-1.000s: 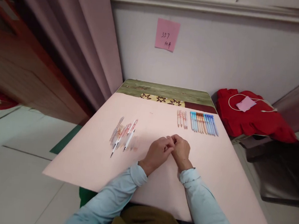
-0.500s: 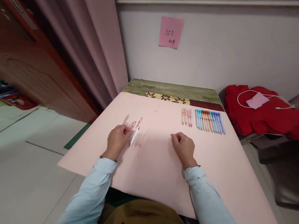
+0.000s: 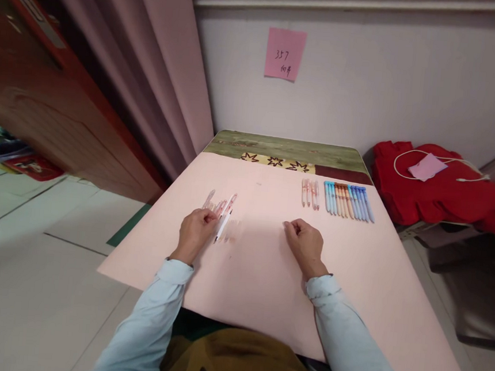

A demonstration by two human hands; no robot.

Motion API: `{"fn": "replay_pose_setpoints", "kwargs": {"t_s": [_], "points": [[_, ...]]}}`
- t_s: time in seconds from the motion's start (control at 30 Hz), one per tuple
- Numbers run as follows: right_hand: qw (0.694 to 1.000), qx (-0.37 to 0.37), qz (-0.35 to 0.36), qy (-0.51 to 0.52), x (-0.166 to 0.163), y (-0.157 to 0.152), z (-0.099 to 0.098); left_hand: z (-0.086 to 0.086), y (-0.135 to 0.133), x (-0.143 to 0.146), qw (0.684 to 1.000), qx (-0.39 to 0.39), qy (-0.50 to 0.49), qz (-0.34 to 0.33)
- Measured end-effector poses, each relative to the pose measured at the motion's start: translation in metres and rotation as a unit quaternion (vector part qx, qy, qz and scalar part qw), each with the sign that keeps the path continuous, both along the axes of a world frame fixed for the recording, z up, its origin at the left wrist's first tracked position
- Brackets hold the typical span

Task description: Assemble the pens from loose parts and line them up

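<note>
My left hand (image 3: 195, 232) rests on the pink sheet (image 3: 256, 284) at the left, thumb and fingers closed. Its fingertips are beside a group of clear pen barrels (image 3: 230, 203) and cover part of them. Whether anything is between those fingertips is hidden. Just right of them lies a slim white stick with a dark tip (image 3: 223, 227), perhaps a refill. Several thin, pale pieces (image 3: 233, 230) lie beside it, too faint to name. My right hand (image 3: 305, 245) lies on the sheet right of the middle, fingers curled together, with nothing showing in them.
At the back right, several clear, pink-marked pens (image 3: 310, 194) lie beside a row of blue and brown pens (image 3: 349, 201). A red cloth (image 3: 441, 196) with a white cable is right of the table. A curtain (image 3: 166, 74) hangs at the left; a pink note (image 3: 285, 54) is on the wall.
Both hands and the pens keep their places. The whole view has shifted very slightly.
</note>
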State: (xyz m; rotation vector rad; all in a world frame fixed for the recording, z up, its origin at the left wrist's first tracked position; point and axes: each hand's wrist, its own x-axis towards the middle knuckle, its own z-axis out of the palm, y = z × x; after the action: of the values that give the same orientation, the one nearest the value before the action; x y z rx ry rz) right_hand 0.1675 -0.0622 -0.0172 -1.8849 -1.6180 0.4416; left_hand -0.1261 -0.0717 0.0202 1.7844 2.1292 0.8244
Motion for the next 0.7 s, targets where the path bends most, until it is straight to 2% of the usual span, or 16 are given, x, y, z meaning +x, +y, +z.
{"fn": "replay_pose_setpoints", "kwargs": {"t_s": [0.13,0.3,0.5,0.7], "points": [[1.000,0.003,0.002,0.001,0.000,-0.001,0.001,0.004,0.001,0.018,0.999,0.003,0.041,-0.008],[1.000,0.001,0.000,0.001,0.001,0.000,0.000,0.005,0.014,0.032,0.993,-0.059,0.099,0.002],[1.000,0.007,0.004,0.004,0.000,0.000,-0.002,0.007,0.022,0.037,0.985,-0.108,0.130,0.019],[1.000,0.006,0.006,0.004,0.000,0.000,-0.002,0.017,0.017,0.030,0.989,-0.089,0.114,0.021]]}}
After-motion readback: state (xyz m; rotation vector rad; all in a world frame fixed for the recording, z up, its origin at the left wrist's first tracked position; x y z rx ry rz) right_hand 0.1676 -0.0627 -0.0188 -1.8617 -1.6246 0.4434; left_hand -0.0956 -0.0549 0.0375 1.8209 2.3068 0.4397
